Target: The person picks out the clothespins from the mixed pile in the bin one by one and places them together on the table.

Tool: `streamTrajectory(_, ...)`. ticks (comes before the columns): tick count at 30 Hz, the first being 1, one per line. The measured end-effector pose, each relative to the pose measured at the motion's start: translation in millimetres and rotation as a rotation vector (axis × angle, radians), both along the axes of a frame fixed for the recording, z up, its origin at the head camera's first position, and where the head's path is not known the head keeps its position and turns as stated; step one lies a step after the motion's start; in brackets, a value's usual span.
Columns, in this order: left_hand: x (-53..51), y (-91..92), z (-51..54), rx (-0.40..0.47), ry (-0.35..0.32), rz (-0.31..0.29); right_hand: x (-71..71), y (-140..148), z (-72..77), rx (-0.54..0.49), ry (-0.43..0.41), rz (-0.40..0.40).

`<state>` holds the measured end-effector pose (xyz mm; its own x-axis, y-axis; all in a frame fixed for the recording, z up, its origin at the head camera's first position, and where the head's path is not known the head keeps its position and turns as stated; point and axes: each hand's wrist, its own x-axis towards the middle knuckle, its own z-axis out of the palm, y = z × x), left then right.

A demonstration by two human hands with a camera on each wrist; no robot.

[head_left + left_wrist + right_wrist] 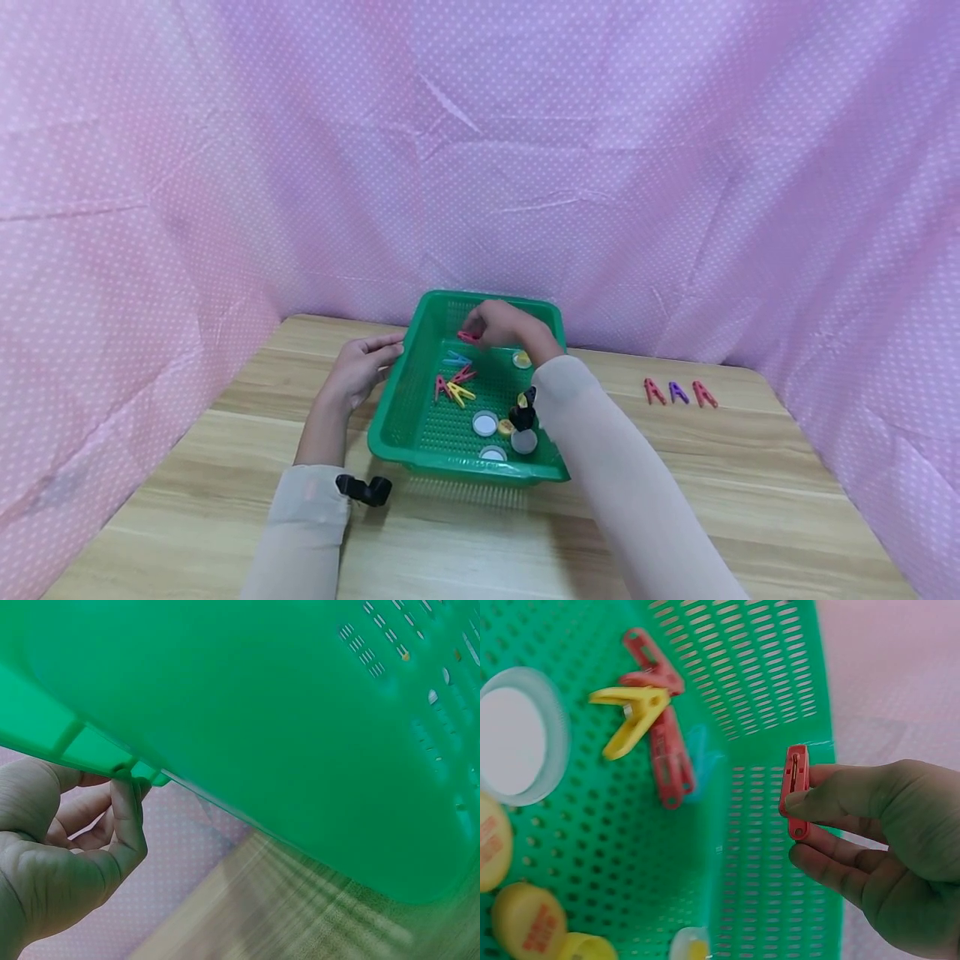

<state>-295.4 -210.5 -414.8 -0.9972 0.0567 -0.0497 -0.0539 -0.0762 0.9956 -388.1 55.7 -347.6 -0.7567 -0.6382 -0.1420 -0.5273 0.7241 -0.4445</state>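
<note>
A green plastic basket (392, 417) stands on the table, tilted in the left wrist view. My left hand (357, 371) pinches its left rim between thumb and fingers, as the left wrist view (82, 840) shows up close. Over the far part of the basket my right hand (497, 323) pinches a red clothespin (796, 787). Below it in the basket lie a blue clothespin (456, 359), a yellow clothespin (634, 712) and two more red ones, one of them a red clothespin (671, 761) partly under the yellow.
Round white-topped lids (485, 423) and yellow caps (529, 919) lie in the near and right part of the basket. Right of the basket, a red clothespin (654, 392), a purple clothespin (678, 392) and another red clothespin (704, 394) form a row. Pink dotted cloth (480, 167) hangs behind.
</note>
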Motion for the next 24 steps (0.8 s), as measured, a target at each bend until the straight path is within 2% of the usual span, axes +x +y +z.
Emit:
streamTrajectory(12, -1.8, -0.7, -1.1, 0.004, 0.003, -0.002, 10.1, -1.3, 47.0, -0.009, 0.135, 0.051)
streamTrajectory(19, -1.9, -1.4, -0.4, 0.005, 0.01, -0.009, 18.5, 4.0, 67.0, -0.059, 0.161, 0.054)
streamTrajectory(24, -1.9, -1.3, 0.1, -0.004, 0.01, -0.015, 22.9, 13.6, 77.8, -0.074, 0.219, 0.057)
